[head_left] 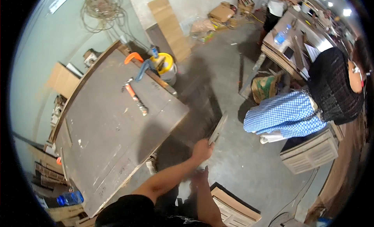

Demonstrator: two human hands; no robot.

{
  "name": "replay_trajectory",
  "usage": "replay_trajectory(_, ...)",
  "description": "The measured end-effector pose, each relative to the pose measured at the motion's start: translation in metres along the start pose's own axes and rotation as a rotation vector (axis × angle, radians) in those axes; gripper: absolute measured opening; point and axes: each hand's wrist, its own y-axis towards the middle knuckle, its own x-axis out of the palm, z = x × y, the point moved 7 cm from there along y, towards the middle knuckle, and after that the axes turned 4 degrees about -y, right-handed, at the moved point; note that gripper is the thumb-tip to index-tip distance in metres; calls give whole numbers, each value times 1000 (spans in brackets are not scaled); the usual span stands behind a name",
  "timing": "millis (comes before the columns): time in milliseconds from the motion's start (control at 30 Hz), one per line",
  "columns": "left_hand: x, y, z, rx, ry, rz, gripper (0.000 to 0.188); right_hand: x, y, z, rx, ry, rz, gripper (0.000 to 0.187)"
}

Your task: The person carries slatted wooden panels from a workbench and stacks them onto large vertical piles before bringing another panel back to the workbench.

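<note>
My left hand is closed around the near end of a thin, flat, pale strip, which tapers away from me above the grey floor. Whether it is wood or a blade is too blurred to tell. Just below and closer to my body is my right hand, in shadow and smeared, so its fingers do not show clearly. To the left, a hammer with an orange and black handle lies on a large brown board-topped table. Neither hand touches the table.
A white bucket with a yellow rim stands beyond the table's corner. At right, a person in a checked skirt sits on a slatted seat by a workbench. Another slatted seat is near my legs. Cables cross the floor at lower right.
</note>
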Motion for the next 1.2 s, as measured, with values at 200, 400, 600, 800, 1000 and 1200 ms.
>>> replay_trajectory(200,-153,-218,-24,-381,-614,22,46,61,-117,4,-8,-112,-22,49)
replay_trajectory(400,-250,-369,-88,-318,-1724,-164,73,76,-206,-154,-663,-985,248,48)
replay_trajectory(600,-372,-426,-167,-286,-1057,-75,72,271,-244,-162,-907,-1302,58,44)
replay_trajectory(800,-402,-473,-300,-268,-1149,985,40,483,-210,-6,-813,-1377,-510,48)
replay_trajectory(1000,-441,-506,-371,-312,-1322,1141,44,558,-135,126,-472,-1449,-649,54)
replay_trajectory(1200,-466,-496,-442,-472,-846,1227,64,593,-49,193,-494,-1378,-687,57)
